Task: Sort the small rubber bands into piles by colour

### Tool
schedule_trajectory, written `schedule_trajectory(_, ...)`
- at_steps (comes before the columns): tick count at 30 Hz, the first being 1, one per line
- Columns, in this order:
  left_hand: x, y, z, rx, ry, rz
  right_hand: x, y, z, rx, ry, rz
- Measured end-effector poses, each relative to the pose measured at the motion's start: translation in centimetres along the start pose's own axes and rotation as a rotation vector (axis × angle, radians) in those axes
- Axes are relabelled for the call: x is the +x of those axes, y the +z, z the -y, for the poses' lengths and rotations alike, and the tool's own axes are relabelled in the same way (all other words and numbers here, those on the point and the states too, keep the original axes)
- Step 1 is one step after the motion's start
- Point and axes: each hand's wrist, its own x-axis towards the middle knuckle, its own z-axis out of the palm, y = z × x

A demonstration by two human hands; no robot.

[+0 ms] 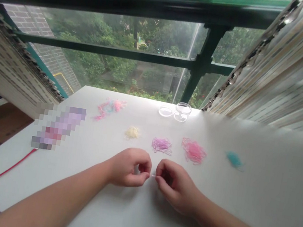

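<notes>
My left hand (134, 168) is closed in a pinch, thumb against forefinger. Opposite it, my right hand (175, 181) pinches too, fingertips a short gap away. A thin pale pink-purple rubber band (153, 175) spans that gap, its ends hidden in my fingers. Just beyond my hands lie loose heaps of thin rubber bands: cream bands (132, 132), purple bands (162, 145), pink bands (195, 151) and, farther right, teal bands (234, 159). A linked pink and light-blue chain of bands (111, 108) lies at the back left.
Two clear round containers (182, 111) or lids stand near the back edge of the white table (257, 205). On the left is a blurred-out purple object (62, 126) with a red cord (0, 175). A window with green bars (115, 52) and curtains (257, 68) border the table.
</notes>
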Motion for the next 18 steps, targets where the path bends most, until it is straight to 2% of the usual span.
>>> schedule_trajectory(4, 0.1, -0.5, -0.1, -0.014, -0.007, -0.005, -0.2, 0.0, -0.5, 0.066, 0.008, -0.018)
schedule_trajectory(8, 0.1, -1.2, -0.1, -0.023, -0.021, -0.073, -0.1, 0.0, -0.7, 0.184, 0.035, -0.077)
schedule_trajectory(13, 0.0, -1.3, 0.0, -0.031, -0.016, -0.081, 0.0, -0.1, -0.3, 0.106, 0.029, -0.027)
schedule_trajectory(18, 0.1, -1.1, 0.0, -0.04, -0.01, -0.069, 0.0, -0.1, -0.4, 0.06, 0.02, -0.04)
